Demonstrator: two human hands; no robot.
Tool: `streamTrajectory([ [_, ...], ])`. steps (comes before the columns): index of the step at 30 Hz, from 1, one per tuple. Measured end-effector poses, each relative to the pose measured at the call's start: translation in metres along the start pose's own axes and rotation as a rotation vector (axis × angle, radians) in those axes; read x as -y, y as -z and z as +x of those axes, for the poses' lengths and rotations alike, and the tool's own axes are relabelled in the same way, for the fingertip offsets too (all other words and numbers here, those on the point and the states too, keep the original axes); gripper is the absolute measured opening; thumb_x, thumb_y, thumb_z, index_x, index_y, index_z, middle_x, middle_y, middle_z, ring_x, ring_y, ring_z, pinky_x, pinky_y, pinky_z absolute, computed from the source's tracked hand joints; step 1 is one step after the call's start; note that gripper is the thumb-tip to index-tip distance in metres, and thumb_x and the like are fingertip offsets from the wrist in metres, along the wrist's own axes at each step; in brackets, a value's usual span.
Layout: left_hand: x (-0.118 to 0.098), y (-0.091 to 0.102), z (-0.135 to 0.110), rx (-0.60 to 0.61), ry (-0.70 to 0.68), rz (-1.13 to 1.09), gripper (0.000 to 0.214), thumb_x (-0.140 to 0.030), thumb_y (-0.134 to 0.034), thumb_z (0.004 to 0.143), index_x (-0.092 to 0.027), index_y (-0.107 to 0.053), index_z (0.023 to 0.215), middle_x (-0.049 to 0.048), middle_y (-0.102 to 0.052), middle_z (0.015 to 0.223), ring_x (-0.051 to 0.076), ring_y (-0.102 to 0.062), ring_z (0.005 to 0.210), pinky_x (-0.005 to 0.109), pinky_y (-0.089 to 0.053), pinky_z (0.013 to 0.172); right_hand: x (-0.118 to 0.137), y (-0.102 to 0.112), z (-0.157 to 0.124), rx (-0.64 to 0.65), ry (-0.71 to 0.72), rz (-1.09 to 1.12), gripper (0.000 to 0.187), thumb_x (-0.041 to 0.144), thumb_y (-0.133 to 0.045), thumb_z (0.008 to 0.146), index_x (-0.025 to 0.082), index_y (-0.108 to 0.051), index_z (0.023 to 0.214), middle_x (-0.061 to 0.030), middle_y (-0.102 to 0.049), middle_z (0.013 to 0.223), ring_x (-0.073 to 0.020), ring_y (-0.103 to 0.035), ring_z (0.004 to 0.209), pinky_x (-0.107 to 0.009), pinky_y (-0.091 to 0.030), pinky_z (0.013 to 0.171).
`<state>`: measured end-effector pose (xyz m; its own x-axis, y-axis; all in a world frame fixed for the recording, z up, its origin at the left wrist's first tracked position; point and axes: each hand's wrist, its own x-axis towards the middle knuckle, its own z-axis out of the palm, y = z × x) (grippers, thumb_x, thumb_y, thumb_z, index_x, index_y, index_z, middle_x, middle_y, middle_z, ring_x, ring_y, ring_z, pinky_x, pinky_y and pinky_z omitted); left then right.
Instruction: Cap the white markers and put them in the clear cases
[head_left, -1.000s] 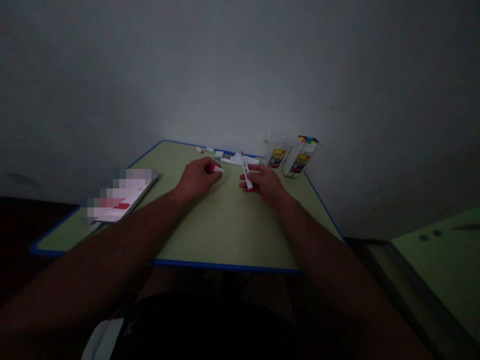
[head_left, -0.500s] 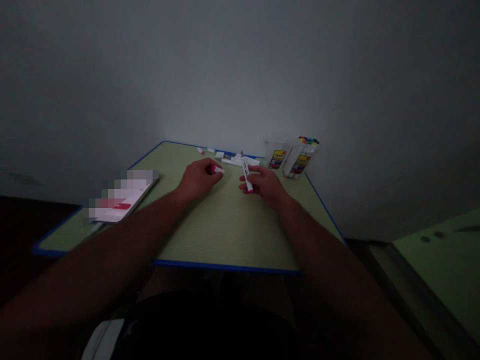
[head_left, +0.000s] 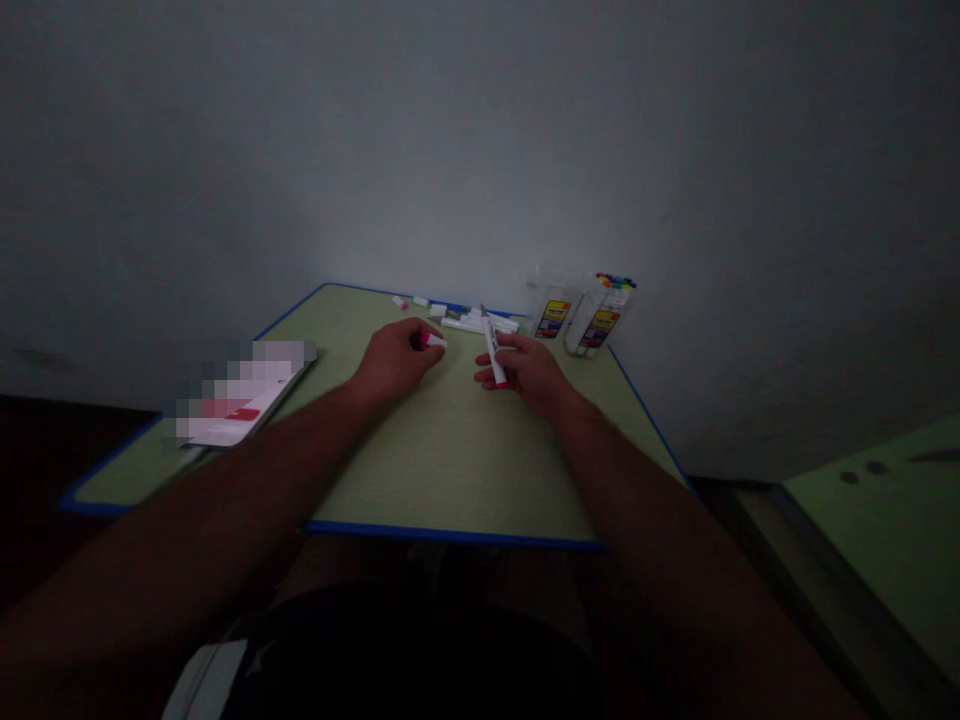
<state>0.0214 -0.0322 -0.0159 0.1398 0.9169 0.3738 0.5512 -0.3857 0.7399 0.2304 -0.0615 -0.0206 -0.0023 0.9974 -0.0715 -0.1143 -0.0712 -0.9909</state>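
Note:
My left hand (head_left: 397,356) pinches a white marker cap (head_left: 433,341) with a pink end between thumb and fingers. Across from it, my right hand (head_left: 525,367) is closed on a white marker (head_left: 493,350), thumb on its side and a few fingers spread beneath. The marker's dark uncapped tip points up and away from me, and its pink end faces me. Behind both hands, several white markers (head_left: 469,325) lie in a loose group near the table's far edge. Loose caps (head_left: 400,302) lie to the left of that group.
A green table (head_left: 450,460) with a blue edge stands against a grey wall (head_left: 465,140). At its back right are a clear marker case (head_left: 553,310) and another case holding coloured markers (head_left: 600,318). A flat, partly blurred device (head_left: 251,400) lies on the left.
Both hands keep nearly the same pose, the cap and the marker still in them. The right hand's lower fingers have spread slightly to the left; the view has shifted a little.

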Motion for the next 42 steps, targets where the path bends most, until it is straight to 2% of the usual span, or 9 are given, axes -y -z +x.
streamTrajectory([
  [6, 0.003, -0.001, 0.001, -0.004, -0.011, -0.004, 0.018, -0.029, -0.071, 0.076, -0.017, -0.075, 0.089, 0.0030, -0.070, 0.076, 0.019, -0.062, 0.070, 0.032, -0.045, 0.069, -0.001, 0.002, 0.000, 0.024, 0.036, 0.013, 0.024, 0.007, -0.056, 0.087, 0.017, -0.055, 0.109, -0.0074, -0.071, 0.095, -0.0177, -0.073, 0.064, -0.034, -0.065, 0.061],
  [9, 0.006, -0.002, 0.003, 0.002, 0.007, -0.087, 0.019, -0.029, -0.073, 0.074, -0.017, -0.074, 0.089, 0.0030, -0.069, 0.075, 0.019, -0.062, 0.069, 0.032, -0.047, 0.068, -0.003, 0.005, 0.000, 0.050, 0.080, 0.035, 0.038, 0.007, -0.059, 0.085, 0.022, -0.055, 0.120, -0.0037, -0.069, 0.096, -0.0173, -0.075, 0.067, -0.034, -0.066, 0.064],
  [12, 0.007, -0.003, 0.005, 0.025, 0.100, -0.269, 0.019, -0.028, -0.074, 0.071, -0.016, -0.073, 0.086, 0.0028, -0.068, 0.072, 0.018, -0.061, 0.065, 0.032, -0.049, 0.064, -0.004, 0.009, 0.002, 0.098, 0.118, 0.053, 0.048, 0.007, -0.060, 0.084, 0.028, -0.056, 0.127, -0.0010, -0.067, 0.096, -0.0166, -0.075, 0.069, -0.032, -0.065, 0.064],
  [17, 0.011, -0.004, 0.008, 0.015, 0.169, -0.445, 0.014, -0.027, -0.076, 0.069, -0.016, -0.072, 0.078, 0.0029, -0.067, 0.070, 0.015, -0.059, 0.062, 0.030, -0.051, 0.061, -0.005, 0.012, 0.003, 0.137, 0.113, 0.013, 0.026, 0.010, -0.060, 0.086, 0.023, -0.065, 0.107, -0.0033, -0.067, 0.097, -0.0166, -0.075, 0.070, -0.033, -0.065, 0.065],
  [21, 0.014, -0.005, 0.010, 0.009, 0.182, -0.468, 0.014, -0.028, -0.077, 0.069, -0.017, -0.072, 0.076, 0.0023, -0.066, 0.068, 0.014, -0.058, 0.059, 0.030, -0.051, 0.060, -0.006, 0.012, 0.003, 0.149, 0.113, -0.014, 0.023, 0.012, -0.063, 0.086, 0.023, -0.065, 0.106, -0.0032, -0.069, 0.098, -0.0160, -0.075, 0.072, -0.032, -0.064, 0.065],
  [27, 0.008, -0.003, 0.008, 0.011, 0.214, -0.512, 0.014, -0.025, -0.076, 0.067, -0.016, -0.071, 0.076, 0.0013, -0.065, 0.067, 0.014, -0.057, 0.059, 0.030, -0.050, 0.060, -0.005, 0.012, 0.003, 0.116, 0.149, -0.079, 0.015, 0.016, -0.071, 0.081, 0.021, -0.065, 0.093, -0.0023, -0.072, 0.092, -0.0127, -0.070, 0.064, -0.024, -0.057, 0.053],
  [30, 0.005, -0.002, 0.007, 0.009, 0.250, -0.563, 0.014, -0.022, -0.076, 0.065, -0.016, -0.071, 0.076, 0.0006, -0.063, 0.066, 0.013, -0.055, 0.058, 0.029, -0.049, 0.060, -0.006, 0.011, 0.002, 0.109, 0.195, -0.112, 0.018, 0.021, -0.077, 0.076, 0.020, -0.061, 0.085, -0.0013, -0.073, 0.087, -0.0115, -0.068, 0.061, -0.019, -0.050, 0.048],
  [35, 0.005, -0.002, 0.009, 0.001, 0.289, -0.647, 0.018, -0.021, -0.075, 0.063, -0.016, -0.071, 0.079, -0.0003, -0.061, 0.067, 0.012, -0.054, 0.059, 0.029, -0.050, 0.060, -0.006, 0.011, 0.003, 0.071, 0.209, -0.171, 0.028, 0.024, -0.081, 0.070, 0.020, -0.056, 0.082, -0.0031, -0.076, 0.085, -0.0125, -0.067, 0.060, -0.021, -0.048, 0.050],
  [42, 0.002, 0.002, 0.009, -0.023, 0.291, -0.721, 0.018, -0.019, -0.074, 0.061, -0.016, -0.069, 0.078, -0.0005, -0.058, 0.069, 0.012, -0.051, 0.060, 0.028, -0.049, 0.060, -0.005, 0.013, 0.006, 0.032, 0.234, -0.272, 0.022, 0.022, -0.078, 0.064, 0.018, -0.069, 0.084, -0.0034, -0.074, 0.073, -0.0125, -0.063, 0.060, -0.025, -0.046, 0.056],
])
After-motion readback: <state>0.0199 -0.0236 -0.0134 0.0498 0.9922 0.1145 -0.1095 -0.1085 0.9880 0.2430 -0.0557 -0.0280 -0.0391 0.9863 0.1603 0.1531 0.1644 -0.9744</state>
